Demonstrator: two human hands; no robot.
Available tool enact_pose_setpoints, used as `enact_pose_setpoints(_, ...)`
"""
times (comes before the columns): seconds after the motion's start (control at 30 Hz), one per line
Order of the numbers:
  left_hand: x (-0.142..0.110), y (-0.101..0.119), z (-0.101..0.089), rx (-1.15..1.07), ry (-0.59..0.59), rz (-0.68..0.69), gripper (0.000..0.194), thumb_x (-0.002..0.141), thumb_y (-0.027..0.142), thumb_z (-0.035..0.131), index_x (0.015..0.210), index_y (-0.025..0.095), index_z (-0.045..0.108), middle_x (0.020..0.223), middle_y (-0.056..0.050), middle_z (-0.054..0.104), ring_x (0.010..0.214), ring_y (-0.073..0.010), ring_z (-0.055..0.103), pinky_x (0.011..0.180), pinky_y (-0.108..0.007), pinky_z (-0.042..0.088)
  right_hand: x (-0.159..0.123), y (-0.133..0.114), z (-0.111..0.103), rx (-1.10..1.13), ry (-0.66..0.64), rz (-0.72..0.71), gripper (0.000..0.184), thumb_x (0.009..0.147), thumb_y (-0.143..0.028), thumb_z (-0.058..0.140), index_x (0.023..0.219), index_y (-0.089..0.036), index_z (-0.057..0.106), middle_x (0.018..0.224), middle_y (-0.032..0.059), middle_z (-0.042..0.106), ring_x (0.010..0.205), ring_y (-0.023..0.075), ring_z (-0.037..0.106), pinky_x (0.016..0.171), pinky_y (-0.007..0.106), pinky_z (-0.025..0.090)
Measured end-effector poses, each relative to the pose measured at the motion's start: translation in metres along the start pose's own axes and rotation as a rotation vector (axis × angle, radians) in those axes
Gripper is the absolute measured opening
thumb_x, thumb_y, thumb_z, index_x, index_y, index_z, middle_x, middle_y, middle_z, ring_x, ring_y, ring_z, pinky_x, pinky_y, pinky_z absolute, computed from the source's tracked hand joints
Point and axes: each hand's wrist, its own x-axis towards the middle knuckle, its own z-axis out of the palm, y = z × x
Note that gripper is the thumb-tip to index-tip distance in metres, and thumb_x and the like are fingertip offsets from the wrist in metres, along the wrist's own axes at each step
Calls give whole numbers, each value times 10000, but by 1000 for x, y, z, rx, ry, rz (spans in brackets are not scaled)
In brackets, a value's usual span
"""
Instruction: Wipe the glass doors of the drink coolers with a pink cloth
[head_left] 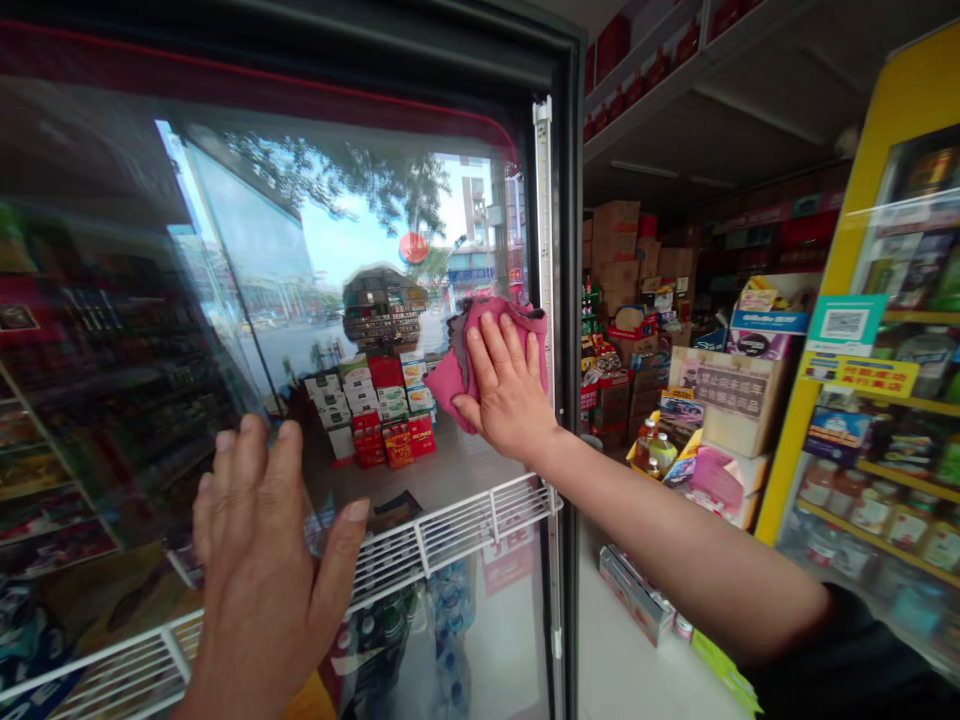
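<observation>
My right hand [510, 385] lies on a pink cloth [454, 375] with a grey underside, pressing it with extended fingers against the glass door [450, 470] of a dark-framed cooler. The cloth is bunched near the glass's right edge, just left of the white strip along the frame. Closer to me on the left, my left hand [262, 560] is raised with its fingers stretched out and thumb spread, holding nothing. It is in front of the glass and the white wire rack [420, 545]; whether it touches either I cannot tell.
The black door frame [566, 300] stands upright right of the glass, which reflects a street and shelves. Beyond it are stacked cartons [615, 250], a cardboard box with a sign [724, 395], and a yellow-framed display cabinet [795, 420]. A long box [634, 590] lies below my right forearm.
</observation>
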Motion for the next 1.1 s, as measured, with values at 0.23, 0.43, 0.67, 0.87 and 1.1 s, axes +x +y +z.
enact_pose_setpoints(0.23, 2, -7, -11, -60, -4, 11, 874, 1078, 497, 493, 1825, 339, 68, 1942, -31, 26, 1799, -406, 68, 1449, -721, 143, -6, -22, 4, 26, 24, 200, 936, 1080, -449, 580, 1833, -109, 140, 1923, 214, 86, 1797, 433, 42, 1399, 792, 99)
enact_pose_setpoints(0.43, -2, -25, -22, -108, 9, 28, 864, 1075, 506, 487, 1825, 310, 103, 1942, -59, 59, 1795, -416, 88, 1453, -700, 138, -7, -57, 21, 19, 170, 496, 909, 1080, -421, 503, 1814, -27, 140, 1900, 291, 101, 1776, 487, 119, 1342, 811, 257)
enact_pose_setpoints(0.67, -4, -50, -38, -113, 21, 36, 845, 1084, 495, 508, 1818, 260, 161, 1927, -143, 126, 1790, -418, 126, 1427, -714, 200, 1, -80, 24, 52, 140, 819, 903, 1084, -475, 399, 1816, -28, 113, 1903, 278, 97, 1774, 472, 133, 1338, 811, 248)
enact_pose_setpoints(0.87, -11, -70, -47, -127, 33, 68, 844, 1088, 482, 509, 1820, 251, 158, 1923, -149, 141, 1782, -441, 151, 1416, -743, 216, 1, -88, 25, 171, 215, 940, 940, 1076, -547, 383, 1812, -25, 121, 1903, 286, 64, 1777, 481, 98, 1309, 855, 248)
enact_pose_setpoints(1.1, -15, -81, -46, -184, 20, 87, 851, 1086, 496, 501, 1823, 269, 143, 1930, -123, 116, 1789, -426, 132, 1429, -730, 206, -2, -87, 44, 244, 300, 1078, 1013, 1032, -613, 412, 1795, 3, 155, 1867, 370, 113, 1750, 540, 152, 1237, 928, 278)
